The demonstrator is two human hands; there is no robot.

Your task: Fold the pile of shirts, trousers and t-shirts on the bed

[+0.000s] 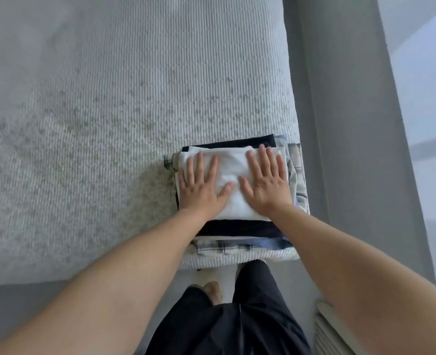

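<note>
A: How are the arms lying?

B: Both bare forearms are reaching straight out from the body over the near edge of the bed (pixel 88 119). The left hand (pixel 202 189) and the right hand (pixel 265 182) are lying palm down, side by side, on the folded white t-shirt (pixel 231 172).

A: Are they gripping it?

B: No. All the fingers are lying straight and slightly spread, pointing away from the person, and the 2 thumbs are angling in toward each other, nearly meeting at the middle of the cloth. Flat palms are pressing on the fabric; nothing is being pinched or held.

A: Where is the t-shirt sitting?

B: It is topping a stack of folded clothes at the near right corner of the bed, close to the mattress edge. Under it a dark navy garment (pixel 237 228) is showing at the near and far sides, and below that a pale plaid shirt (pixel 222 247) is sticking out at the front, left and right.

A: Which way is the white piece running?

B: It is lying as a rough rectangle, its long axis running left to right across the view, with its edges roughly square to the bed's near edge.

A: Anything else?

B: The person's dark trousers (pixel 252 319) are showing below, standing on a grey floor (pixel 19 308).
</note>
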